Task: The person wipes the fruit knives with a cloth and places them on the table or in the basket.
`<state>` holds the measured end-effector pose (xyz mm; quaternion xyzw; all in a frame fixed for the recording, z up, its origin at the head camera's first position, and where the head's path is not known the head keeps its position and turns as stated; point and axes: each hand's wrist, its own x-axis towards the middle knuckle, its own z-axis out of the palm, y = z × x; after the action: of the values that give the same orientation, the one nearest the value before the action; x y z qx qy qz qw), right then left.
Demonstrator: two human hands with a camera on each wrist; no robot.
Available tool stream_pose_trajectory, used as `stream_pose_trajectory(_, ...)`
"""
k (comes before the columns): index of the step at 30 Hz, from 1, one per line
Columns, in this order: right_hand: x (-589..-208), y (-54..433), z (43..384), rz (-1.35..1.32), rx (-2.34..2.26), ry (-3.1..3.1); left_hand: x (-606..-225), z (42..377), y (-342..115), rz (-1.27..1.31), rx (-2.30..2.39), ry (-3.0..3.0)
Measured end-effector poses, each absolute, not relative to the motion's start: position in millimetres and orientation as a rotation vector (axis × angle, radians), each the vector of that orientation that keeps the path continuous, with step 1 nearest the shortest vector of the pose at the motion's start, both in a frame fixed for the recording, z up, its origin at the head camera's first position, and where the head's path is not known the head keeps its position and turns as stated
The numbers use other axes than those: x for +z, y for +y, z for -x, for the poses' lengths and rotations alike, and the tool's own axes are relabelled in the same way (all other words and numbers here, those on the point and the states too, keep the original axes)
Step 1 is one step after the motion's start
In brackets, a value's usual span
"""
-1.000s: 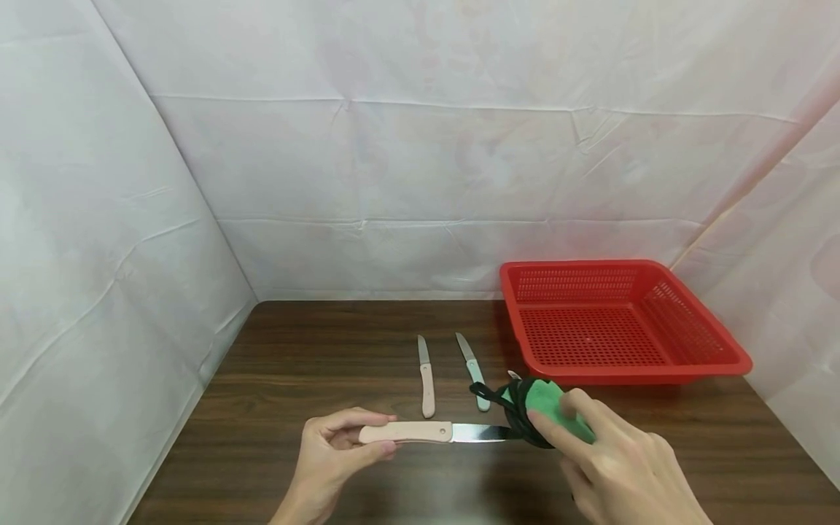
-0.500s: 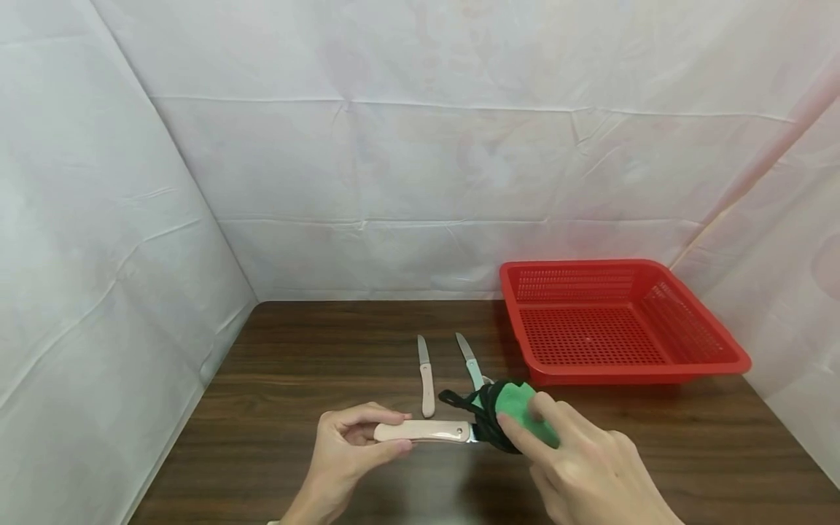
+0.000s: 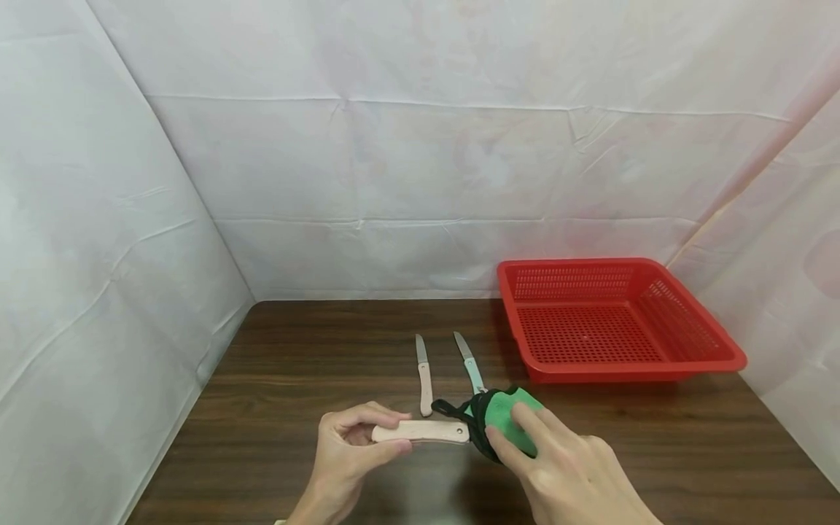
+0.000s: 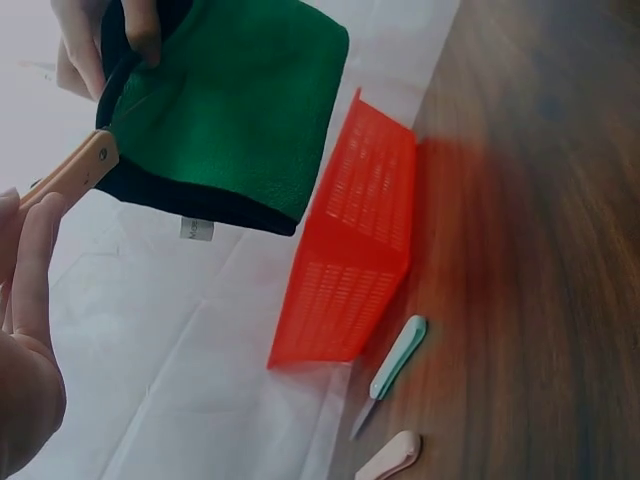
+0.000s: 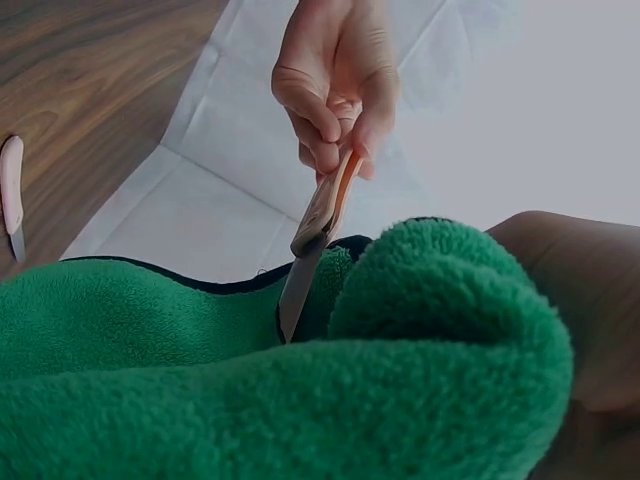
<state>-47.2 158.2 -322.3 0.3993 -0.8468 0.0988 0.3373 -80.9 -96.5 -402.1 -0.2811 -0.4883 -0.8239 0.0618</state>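
My left hand [image 3: 344, 452] pinches the pale pink handle of a folding knife [image 3: 420, 432] between thumb and fingers. The knife points right, level above the table. My right hand [image 3: 571, 467] grips a fuzzy green cloth [image 3: 508, 417] with black edging and a black loop. That cloth is folded about the blade, hiding it in the head view. In the right wrist view part of the blade [image 5: 297, 297] shows between the cloth's folds. Beyond the hands lie a second pink-handled knife [image 3: 425, 383] and a mint-handled knife [image 3: 471, 370], blades out; the cloth partly covers the mint handle.
A red plastic basket [image 3: 636, 369] with perforated walls stands at the back right of the dark wooden table [image 3: 315, 357]. White sheeting [image 3: 367, 160] hangs behind the table and along both sides.
The right hand has slid the cloth left along the blade, up to the handle, covering the blade from the head view. My left hand has shifted slightly right with the knife.
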Motion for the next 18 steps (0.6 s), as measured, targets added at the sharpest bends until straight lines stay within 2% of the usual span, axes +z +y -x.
stream_pose_trajectory(18, -317.0, 166.5, 43.5, -1.033, 0.26, -2.326, -401.3, 79.9, -103.0, 0.884, -2.498, -1.417)
